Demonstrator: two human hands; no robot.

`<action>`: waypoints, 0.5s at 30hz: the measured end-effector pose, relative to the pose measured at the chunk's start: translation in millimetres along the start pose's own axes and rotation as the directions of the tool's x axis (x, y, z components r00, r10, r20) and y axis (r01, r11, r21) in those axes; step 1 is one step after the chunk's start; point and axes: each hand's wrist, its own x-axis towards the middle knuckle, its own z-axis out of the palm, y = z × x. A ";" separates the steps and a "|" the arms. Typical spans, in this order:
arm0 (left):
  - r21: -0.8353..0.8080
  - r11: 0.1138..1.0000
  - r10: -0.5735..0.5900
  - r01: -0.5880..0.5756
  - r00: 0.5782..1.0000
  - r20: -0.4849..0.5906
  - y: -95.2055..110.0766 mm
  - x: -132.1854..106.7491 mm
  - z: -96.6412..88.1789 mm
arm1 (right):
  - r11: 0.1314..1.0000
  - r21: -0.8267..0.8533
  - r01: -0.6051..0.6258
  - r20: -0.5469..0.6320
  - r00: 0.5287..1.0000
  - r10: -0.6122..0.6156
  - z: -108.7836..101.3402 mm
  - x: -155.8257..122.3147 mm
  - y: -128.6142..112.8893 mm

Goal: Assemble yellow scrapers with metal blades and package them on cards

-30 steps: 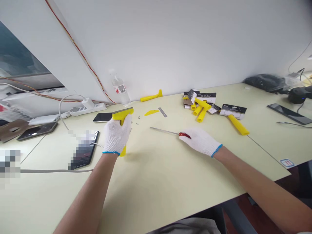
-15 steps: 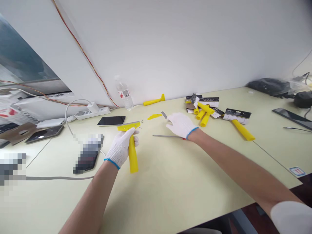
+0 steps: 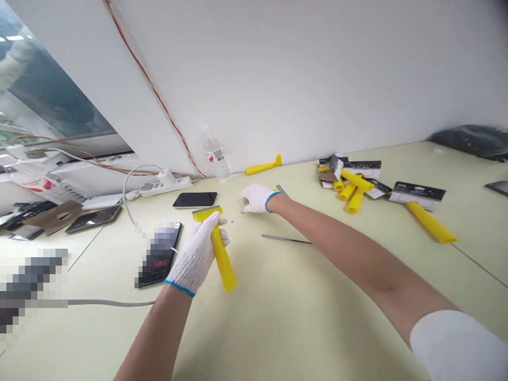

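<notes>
My left hand (image 3: 197, 250), in a white glove, is closed round the handle of a yellow scraper (image 3: 220, 253) and holds it upright above the table, metal blade edge at the top. My right hand (image 3: 256, 198), also gloved, reaches across the table with its fingers curled down onto the surface, just beyond the scraper's head. What lies under those fingers is hidden. A loose metal blade (image 3: 281, 189) lies right behind that hand. Tiny screws (image 3: 232, 220) sit between the hands. A screwdriver (image 3: 286, 239) lies on the table under my right forearm.
A plastic bottle (image 3: 215, 154) and a yellow scraper part (image 3: 263, 166) stand by the wall. Several packaged yellow scrapers (image 3: 357, 182) lie at the right, one more (image 3: 426, 214) apart. A black phone (image 3: 195, 199), a power strip (image 3: 164, 185) and tablets (image 3: 93, 218) lie left.
My right hand let go of the screwdriver and moved forward and left to the small parts near the blade. My left hand tilted the scraper upright. The view shifted left.
</notes>
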 end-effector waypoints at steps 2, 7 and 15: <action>0.007 1.000 -0.001 0.001 1.000 -0.003 -2.5 2.6 -0.9 | 1.000 -0.002 0.003 0.036 0.999 -0.003 5.0 6.2 -9.7; 0.036 0.999 -0.006 0.006 1.000 0.008 -10.0 6.6 -1.5 | 1.000 0.020 -0.020 0.028 0.999 0.019 11.1 9.2 -20.0; 0.335 0.938 0.061 -0.092 0.993 0.100 -15.8 15.6 -3.3 | 0.982 0.168 -0.086 -0.003 0.996 0.088 17.2 0.0 -21.5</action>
